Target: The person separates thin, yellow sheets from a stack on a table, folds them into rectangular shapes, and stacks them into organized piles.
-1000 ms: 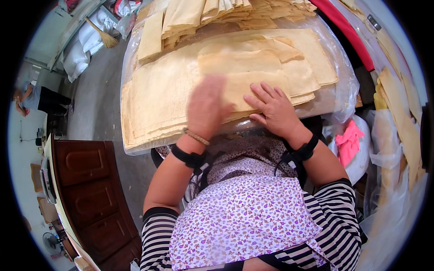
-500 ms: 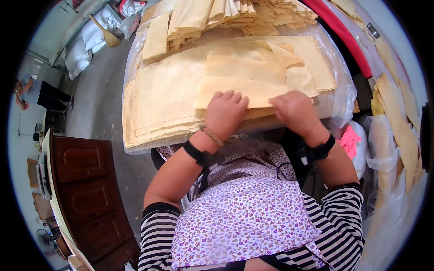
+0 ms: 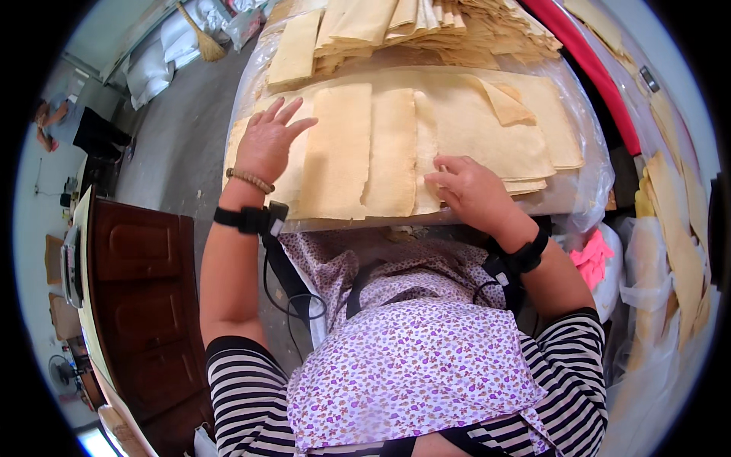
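Largest, across the far middle, a counter (image 3: pixel 575 194) covered in clear plastic. Near left, on the floor, a brown wooden cabinet (image 3: pixel 145 282) with panelled fronts. On the counter's near half, a low stack of broad beige sheets (image 3: pixel 487 145), spread flat from left to right, edges slightly out of line. Beyond, at the far end, a higher pile of narrower beige sheets (image 3: pixel 434 30), uneven and overlapping. Between both hands, on top of the near stack, beige panels (image 3: pixel 339 152) side by side, long edges running from near to far; separate pieces or folds of one sheet, impossible to tell. To the right of these, a folded flap (image 3: pixel 509 105) lying slantwise on the broad sheets. Just left of the panels, the left hand (image 3: pixel 268 141), fingers and thumb spread, thumb pointing right. At the right edge of the panels, the right hand (image 3: pixel 472 192), fingers bent, fingertips toward the left; pinching the edge or only beside it, impossible to tell. Smallest, around the left wrist, a beaded bracelet (image 3: pixel 250 180).
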Motion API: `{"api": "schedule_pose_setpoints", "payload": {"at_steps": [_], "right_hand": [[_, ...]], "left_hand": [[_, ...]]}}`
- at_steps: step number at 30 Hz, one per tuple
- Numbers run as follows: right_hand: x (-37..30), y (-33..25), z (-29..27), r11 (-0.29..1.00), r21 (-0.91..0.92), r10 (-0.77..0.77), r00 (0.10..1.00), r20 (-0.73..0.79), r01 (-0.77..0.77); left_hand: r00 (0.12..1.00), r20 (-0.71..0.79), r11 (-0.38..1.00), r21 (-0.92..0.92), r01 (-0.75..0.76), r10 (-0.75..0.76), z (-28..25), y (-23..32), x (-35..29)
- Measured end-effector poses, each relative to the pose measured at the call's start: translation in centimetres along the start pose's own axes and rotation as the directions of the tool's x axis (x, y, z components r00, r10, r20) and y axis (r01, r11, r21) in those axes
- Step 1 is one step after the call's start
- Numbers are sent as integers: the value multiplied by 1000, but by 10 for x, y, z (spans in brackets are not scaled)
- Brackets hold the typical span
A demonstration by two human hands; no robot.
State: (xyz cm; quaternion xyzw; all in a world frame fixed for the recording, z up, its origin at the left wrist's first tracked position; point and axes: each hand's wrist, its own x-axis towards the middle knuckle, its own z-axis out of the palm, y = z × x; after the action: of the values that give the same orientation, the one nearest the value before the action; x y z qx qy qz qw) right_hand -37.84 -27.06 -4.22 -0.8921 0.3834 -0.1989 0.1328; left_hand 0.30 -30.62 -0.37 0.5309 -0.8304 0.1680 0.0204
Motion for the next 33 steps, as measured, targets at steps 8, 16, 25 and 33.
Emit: {"api": "schedule_pose_setpoints", "payload": {"at_steps": [8,16,25,33], "right_hand": [[2,-24,30,824,493,238,960,145,-279],[3,-81,21,418,894,-294,906,304,-164],[77,-11,13,938,155,-281,942,-182,309],[78,26,20,674,734,-145,959,242,-84]], "left_hand": [[999,-1,940,-338,31,-33,-5,155,-57],[983,-151,959,-278,61,-107,15,87,-105],[988,-86,897,-434,76,-125,8,104,-117],[870,166,102,-966,239,-463,39,84,-129]]}}
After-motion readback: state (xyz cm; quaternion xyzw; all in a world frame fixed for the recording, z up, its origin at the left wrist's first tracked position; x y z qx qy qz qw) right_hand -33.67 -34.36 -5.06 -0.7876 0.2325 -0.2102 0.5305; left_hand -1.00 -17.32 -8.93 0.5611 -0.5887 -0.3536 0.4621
